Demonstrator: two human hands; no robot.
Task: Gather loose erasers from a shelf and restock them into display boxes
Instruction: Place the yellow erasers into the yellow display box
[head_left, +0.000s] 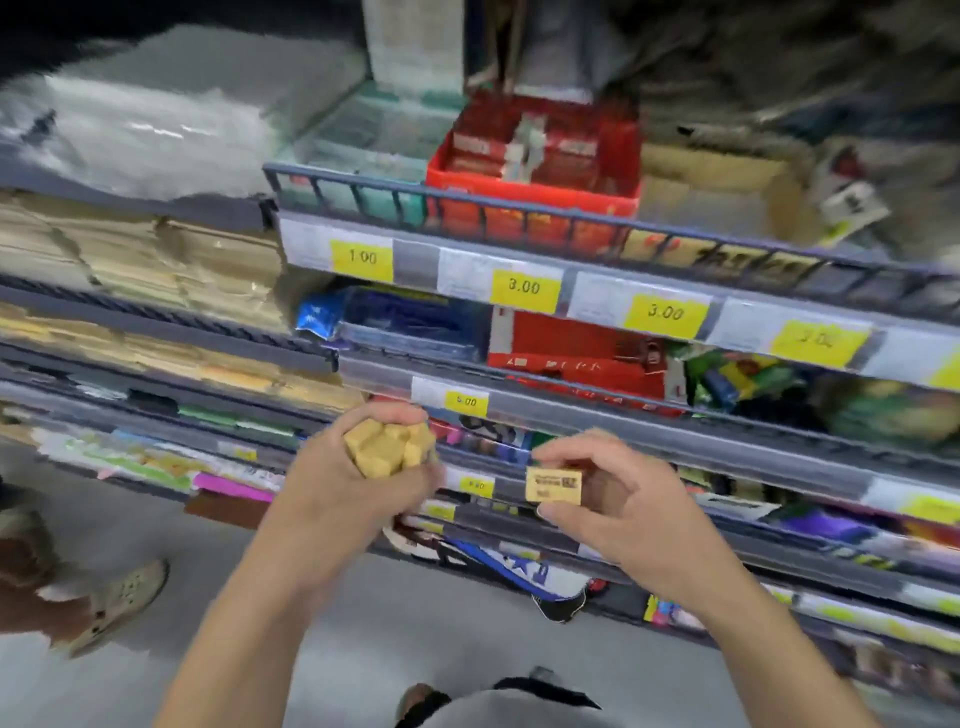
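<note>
Head view of a person standing before store shelving. The left hand (358, 483) is cupped and clenched around a bunch of tan erasers (388, 448), several blocks packed together and showing above the palm, held in front of the shelf edge that bears a yellow price tag (466, 401). The right hand (618, 499) pinches a single eraser (554, 484) between thumb below and fingers above, its printed face turned toward the camera; the print is too blurred to read. The two hands are near each other but apart, both held in the air in front of the lower shelves and not resting on any of them. On the top shelf, behind a dark wire rail (571, 218), stands a red display box (535, 156) with packets inside, a teal box (363, 140) just to its left and a tan box (722, 192) to its right. Yellow tags line the front edge of that shelf. The shelf below carries a blue pack (395, 322) and a red carton (576, 348). A sandalled foot (122, 603) of another person stands on the grey floor (363, 649) at the left edge.
</note>
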